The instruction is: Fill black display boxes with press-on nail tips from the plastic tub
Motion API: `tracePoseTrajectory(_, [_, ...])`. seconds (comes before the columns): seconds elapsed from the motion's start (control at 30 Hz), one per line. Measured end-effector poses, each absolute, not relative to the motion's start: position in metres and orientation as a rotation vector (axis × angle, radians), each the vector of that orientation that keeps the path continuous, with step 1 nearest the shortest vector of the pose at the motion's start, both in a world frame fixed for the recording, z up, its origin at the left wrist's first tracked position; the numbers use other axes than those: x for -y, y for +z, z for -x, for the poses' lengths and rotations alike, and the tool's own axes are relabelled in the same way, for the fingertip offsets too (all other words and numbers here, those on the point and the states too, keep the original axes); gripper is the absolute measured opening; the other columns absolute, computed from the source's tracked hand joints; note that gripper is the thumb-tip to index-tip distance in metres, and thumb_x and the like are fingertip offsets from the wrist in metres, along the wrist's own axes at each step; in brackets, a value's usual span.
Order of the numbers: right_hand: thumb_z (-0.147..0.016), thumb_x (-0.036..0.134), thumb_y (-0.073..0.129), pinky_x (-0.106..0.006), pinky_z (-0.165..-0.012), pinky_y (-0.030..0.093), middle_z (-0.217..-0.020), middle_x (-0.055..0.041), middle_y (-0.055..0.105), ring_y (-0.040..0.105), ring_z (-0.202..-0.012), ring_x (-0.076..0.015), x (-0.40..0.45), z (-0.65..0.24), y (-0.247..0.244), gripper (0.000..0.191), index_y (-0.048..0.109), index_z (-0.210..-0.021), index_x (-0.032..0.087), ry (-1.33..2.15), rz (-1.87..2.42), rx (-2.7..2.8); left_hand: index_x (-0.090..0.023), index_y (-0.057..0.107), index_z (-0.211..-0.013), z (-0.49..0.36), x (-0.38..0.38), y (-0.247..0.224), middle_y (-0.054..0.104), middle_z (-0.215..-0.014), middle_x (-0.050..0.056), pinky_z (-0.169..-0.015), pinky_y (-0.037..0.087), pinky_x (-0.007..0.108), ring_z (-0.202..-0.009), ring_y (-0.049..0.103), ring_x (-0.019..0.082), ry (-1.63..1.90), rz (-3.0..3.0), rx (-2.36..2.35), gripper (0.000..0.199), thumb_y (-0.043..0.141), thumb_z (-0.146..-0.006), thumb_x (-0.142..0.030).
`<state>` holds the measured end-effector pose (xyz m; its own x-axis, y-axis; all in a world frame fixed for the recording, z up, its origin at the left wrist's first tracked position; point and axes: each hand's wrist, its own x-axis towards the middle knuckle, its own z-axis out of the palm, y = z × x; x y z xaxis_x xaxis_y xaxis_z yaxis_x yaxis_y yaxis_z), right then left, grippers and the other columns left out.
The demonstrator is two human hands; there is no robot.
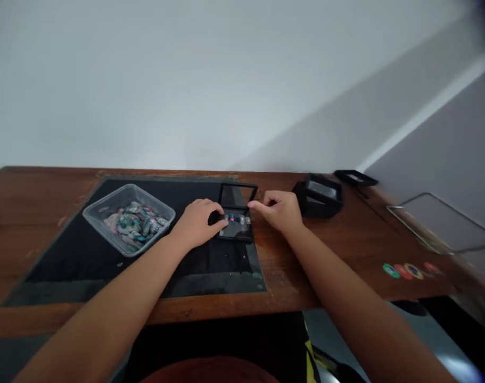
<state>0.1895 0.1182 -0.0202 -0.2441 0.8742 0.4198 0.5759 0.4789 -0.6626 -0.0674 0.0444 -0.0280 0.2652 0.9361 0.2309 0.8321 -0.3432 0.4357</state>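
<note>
A small black case point(236, 230) lies open on the dark mat, its black-framed, see-through lid point(239, 196) standing up at the back. Across its inside runs a row of small clear and coloured pieces point(237, 218), one of them bright pink; their kind is too small to make out. My left hand point(198, 222) closes on the case's left side, with the thumb over the inside and the index finger bent behind. At the right, my right hand point(281, 210) touches the lid's lower corner with its outstretched thumb; its other fingers are loosely curled, apart from the thumb.
Left on the mat point(106, 292) stands a clear plastic tub point(91, 214) of many small wrapped pieces. Black boxes with clear tops point(319, 197) stand right of my hand, another black frame point(354, 178) behind. Several coloured round discs point(404, 271) and a wire frame point(413, 234) lie far right.
</note>
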Motion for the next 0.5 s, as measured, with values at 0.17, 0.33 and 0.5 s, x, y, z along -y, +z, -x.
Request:
tracePoseTrajectory(0.17, [-0.105, 0.043, 0.069, -0.047, -0.097, 0.063, -0.135, -0.0108, 0.068, 0.070, -0.115, -0.0247, -0.123, -0.201, -0.040, 0.040, 0.065, -0.136, 0.018, 0.440, 1.340, 1.691, -0.018, 0.068, -0.130, 0.077, -0.050, -0.035, 0.068, -0.136, 0.012, -0.105, 0.059, 0.052, -0.122, 0.068, 0.028, 0.672, -2.309, -1.607, 0.037, 0.070, -0.103, -0.043])
tracePoseTrajectory(0.33, [-0.105, 0.042, 0.069, -0.047, -0.100, 0.062, -0.138, -0.0113, 0.067, 0.069, -0.117, -0.0252, -0.105, -0.207, -0.045, 0.039, 0.065, -0.137, 0.019, 0.489, 1.374, 1.583, -0.018, 0.064, -0.138, 0.085, -0.057, -0.038, 0.067, -0.138, 0.013, -0.102, 0.061, 0.051, -0.120, 0.069, 0.028, 0.719, -2.245, -1.584, 0.042, 0.070, -0.103, -0.041])
tracePoseTrajectory(0.5, [-0.104, 0.043, 0.069, -0.048, -0.099, 0.062, -0.138, -0.0108, 0.067, 0.069, -0.118, -0.0264, -0.084, -0.204, -0.044, 0.041, 0.065, -0.137, 0.018, 0.605, 1.352, 1.668, -0.017, 0.064, -0.138, 0.083, -0.059, -0.040, 0.067, -0.139, 0.013, -0.102, 0.061, 0.052, -0.121, 0.069, 0.028, 0.804, -2.205, -1.578, 0.042, 0.070, -0.103, -0.041])
